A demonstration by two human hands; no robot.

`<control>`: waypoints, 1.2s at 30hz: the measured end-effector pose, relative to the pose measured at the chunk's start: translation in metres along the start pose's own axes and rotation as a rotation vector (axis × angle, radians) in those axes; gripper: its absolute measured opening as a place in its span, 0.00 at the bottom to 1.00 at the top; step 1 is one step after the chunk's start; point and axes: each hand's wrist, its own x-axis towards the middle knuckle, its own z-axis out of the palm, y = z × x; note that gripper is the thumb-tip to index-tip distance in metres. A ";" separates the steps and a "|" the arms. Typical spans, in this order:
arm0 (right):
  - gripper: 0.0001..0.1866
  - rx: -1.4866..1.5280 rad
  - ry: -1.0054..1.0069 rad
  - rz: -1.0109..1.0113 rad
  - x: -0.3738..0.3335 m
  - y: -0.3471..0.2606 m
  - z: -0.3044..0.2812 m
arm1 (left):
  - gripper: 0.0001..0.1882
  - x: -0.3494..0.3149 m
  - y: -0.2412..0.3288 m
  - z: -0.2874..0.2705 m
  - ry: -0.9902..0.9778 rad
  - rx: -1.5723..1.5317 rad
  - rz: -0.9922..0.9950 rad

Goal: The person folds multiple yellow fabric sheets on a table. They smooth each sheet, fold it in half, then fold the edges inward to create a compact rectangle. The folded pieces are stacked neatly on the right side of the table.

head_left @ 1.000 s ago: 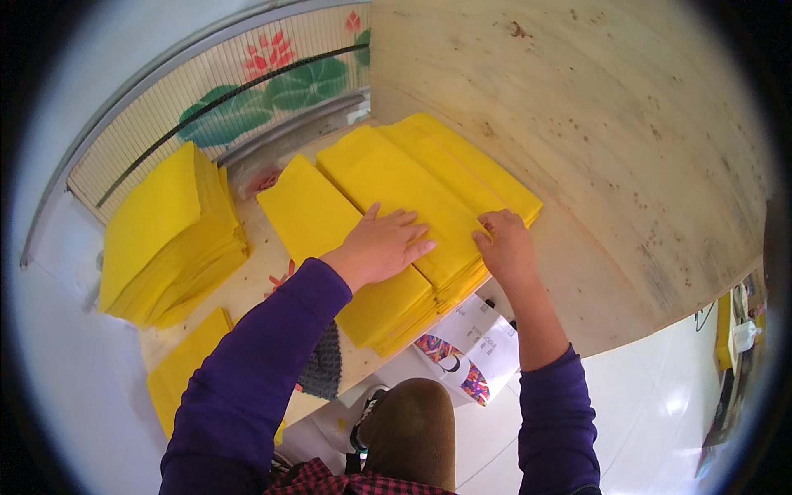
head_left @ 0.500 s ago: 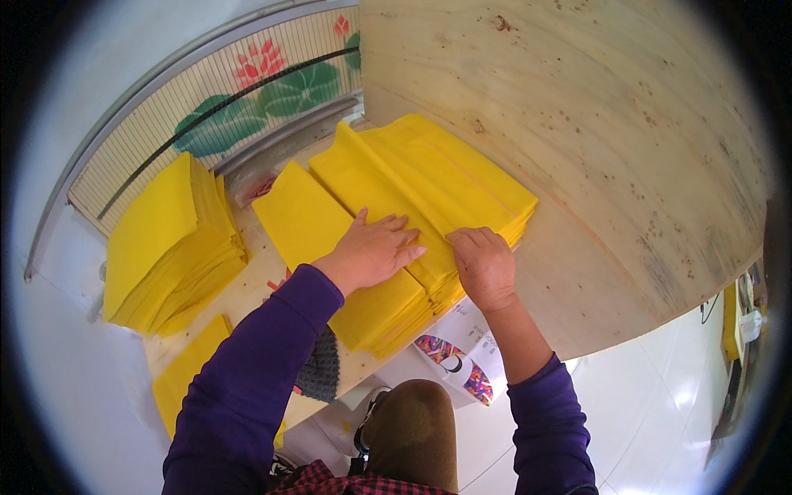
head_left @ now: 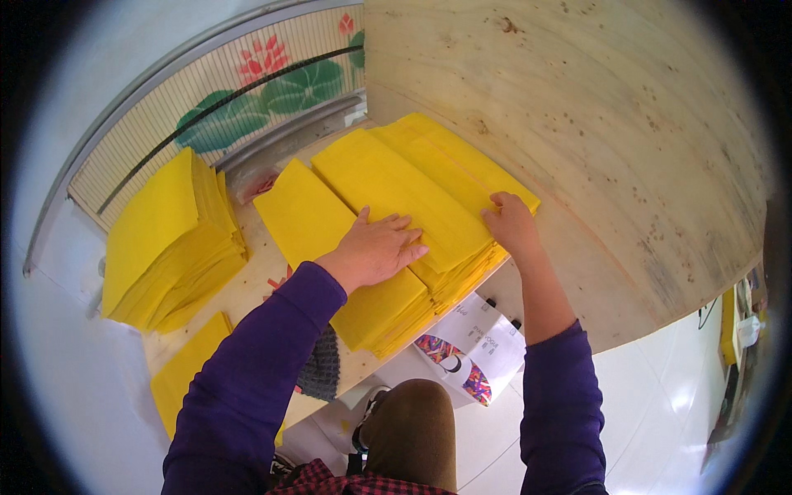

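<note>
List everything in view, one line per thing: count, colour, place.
fanned paper stacks: several overlapping, yellow, table centre, under both hands
separate paper stack: one, yellow, table's left side
loose sheets: count unclear, yellow, near-left table edge
plywood board: one, pale wood, right of the stacks
flower panel: one, pink and green on white, far side
patterned bag: one, white with multicolour print, floor below table edge
left hand: flat on the fanned stacks
right hand: on the stacks' right edge
</note>
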 end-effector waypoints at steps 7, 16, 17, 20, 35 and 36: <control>0.23 -0.109 -0.330 0.085 0.036 -0.001 -0.003 | 0.31 0.001 0.000 0.000 -0.025 -0.007 -0.009; 0.18 -0.058 -0.167 -0.104 0.023 -0.028 -0.015 | 0.29 -0.001 -0.002 -0.002 -0.027 -0.025 -0.005; 0.17 -0.078 -0.089 -0.119 0.014 -0.035 -0.016 | 0.29 -0.001 -0.001 -0.002 -0.029 -0.016 -0.004; 0.10 -0.156 0.052 -0.281 -0.008 -0.050 -0.013 | 0.30 -0.001 -0.001 -0.002 -0.032 -0.011 -0.004; 0.02 -0.250 0.085 -0.650 -0.034 -0.057 0.005 | 0.26 0.017 -0.009 -0.010 0.302 -0.156 0.027; 0.02 -0.242 0.082 -0.650 -0.035 -0.057 0.005 | 0.26 0.021 -0.008 -0.007 0.307 -0.114 0.044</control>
